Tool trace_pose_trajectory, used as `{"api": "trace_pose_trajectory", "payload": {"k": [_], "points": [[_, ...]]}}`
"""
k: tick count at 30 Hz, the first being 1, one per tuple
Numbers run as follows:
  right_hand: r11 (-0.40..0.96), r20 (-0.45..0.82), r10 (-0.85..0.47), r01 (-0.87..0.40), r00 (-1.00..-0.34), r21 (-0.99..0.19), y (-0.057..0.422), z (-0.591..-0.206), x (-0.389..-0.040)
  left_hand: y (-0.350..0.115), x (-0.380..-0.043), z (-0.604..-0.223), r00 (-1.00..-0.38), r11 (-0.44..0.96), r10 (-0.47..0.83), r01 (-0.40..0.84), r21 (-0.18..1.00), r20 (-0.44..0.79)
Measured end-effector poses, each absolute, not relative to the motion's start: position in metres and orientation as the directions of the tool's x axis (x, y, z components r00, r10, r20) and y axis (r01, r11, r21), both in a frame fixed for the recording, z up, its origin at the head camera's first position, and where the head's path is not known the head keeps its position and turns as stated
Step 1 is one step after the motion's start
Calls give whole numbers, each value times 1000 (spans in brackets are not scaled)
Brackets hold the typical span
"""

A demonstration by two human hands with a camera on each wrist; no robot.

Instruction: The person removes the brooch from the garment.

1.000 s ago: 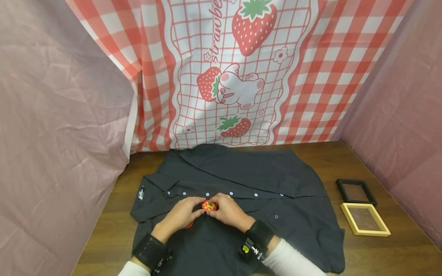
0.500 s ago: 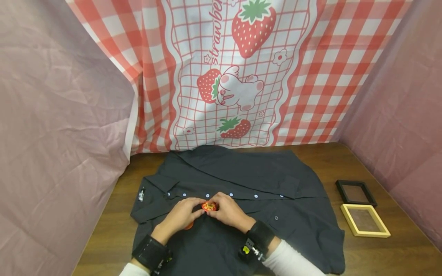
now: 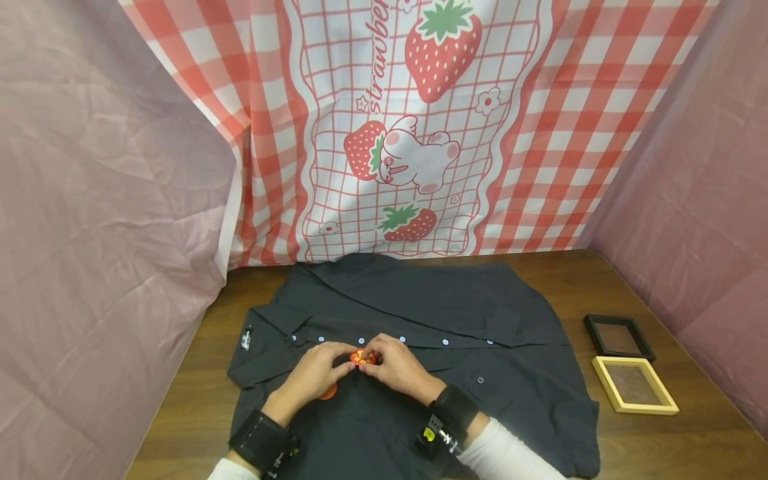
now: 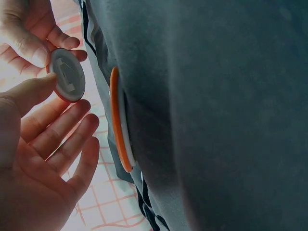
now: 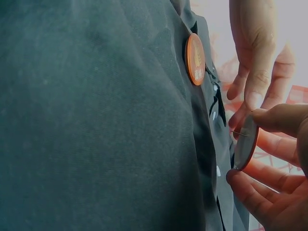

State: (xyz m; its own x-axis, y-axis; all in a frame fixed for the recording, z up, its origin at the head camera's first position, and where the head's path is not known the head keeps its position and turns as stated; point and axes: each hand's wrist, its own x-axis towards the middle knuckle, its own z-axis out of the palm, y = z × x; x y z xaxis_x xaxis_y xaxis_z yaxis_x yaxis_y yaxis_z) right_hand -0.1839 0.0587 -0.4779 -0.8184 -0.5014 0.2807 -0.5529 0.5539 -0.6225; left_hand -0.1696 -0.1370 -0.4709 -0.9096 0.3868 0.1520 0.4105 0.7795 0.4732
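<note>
Both hands pinch a round pin badge by its rim, above a dark button-up shirt (image 3: 510, 427). The badge (image 3: 363, 358) has a red and yellow face. In the left wrist view its pale back with a pin fitting (image 4: 66, 77) shows; a thin pin (image 5: 240, 133) sticks out in the right wrist view. My left hand (image 3: 313, 375) holds it from the left between thumb and fingers. From the right, thumb and fingers of my right hand (image 3: 396, 363) grip the opposite edge. Beside the left hand, an orange badge (image 5: 194, 58) lies against the shirt.
The shirt is spread over a brown wooden table (image 3: 708, 443). At the right lie a black frame (image 3: 642, 343) and a yellow frame (image 3: 645, 406). A strawberry-print cloth (image 3: 336, 87) hangs behind, with pink cloth (image 3: 108, 200) at the sides.
The held badge has tilted, so its face looks narrower. Both hands keep their hold in nearly the same place. Slightly more of the orange badge shows beside the left hand.
</note>
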Motion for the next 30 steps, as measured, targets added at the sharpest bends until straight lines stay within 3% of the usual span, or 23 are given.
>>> {"api": "trace_pose_trajectory", "payload": {"k": [30], "points": [[431,326,-478,-541,-816,-723,61,-480,-187,-137,-168,-465,-943,765,246,330,553,222]]}}
